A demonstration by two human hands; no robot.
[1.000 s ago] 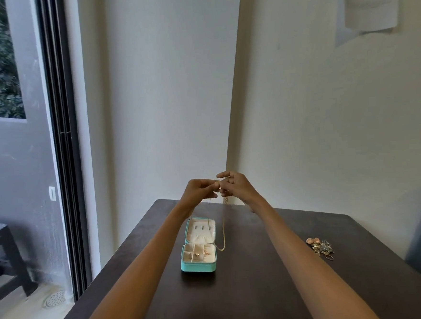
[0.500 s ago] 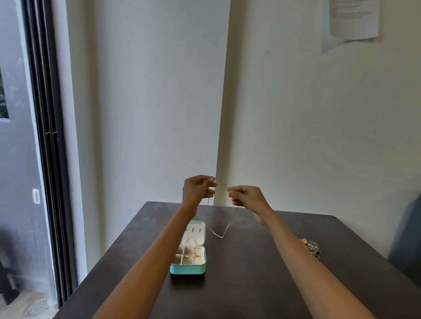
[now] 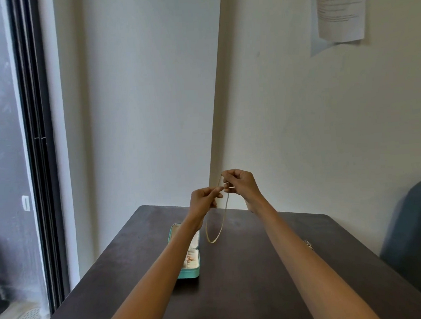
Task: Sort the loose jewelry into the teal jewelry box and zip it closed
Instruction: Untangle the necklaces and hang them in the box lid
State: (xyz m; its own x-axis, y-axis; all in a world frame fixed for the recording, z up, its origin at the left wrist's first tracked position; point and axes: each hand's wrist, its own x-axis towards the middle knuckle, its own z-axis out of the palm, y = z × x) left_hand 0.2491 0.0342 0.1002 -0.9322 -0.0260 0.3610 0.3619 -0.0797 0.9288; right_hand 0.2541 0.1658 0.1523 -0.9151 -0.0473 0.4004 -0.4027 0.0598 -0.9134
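Pinching a thin gold chain between my left hand and right hand, I see its loop hanging above the table, just right of the open teal jewelry box.

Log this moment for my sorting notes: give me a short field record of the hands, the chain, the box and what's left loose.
left hand: raised above the table, pinching the chain
right hand: raised, pinching the chain higher up
gold chain: hangs in a loop between the hands
teal jewelry box: open on the dark table, partly behind the left forearm
loose jewelry: small pile beside the right forearm
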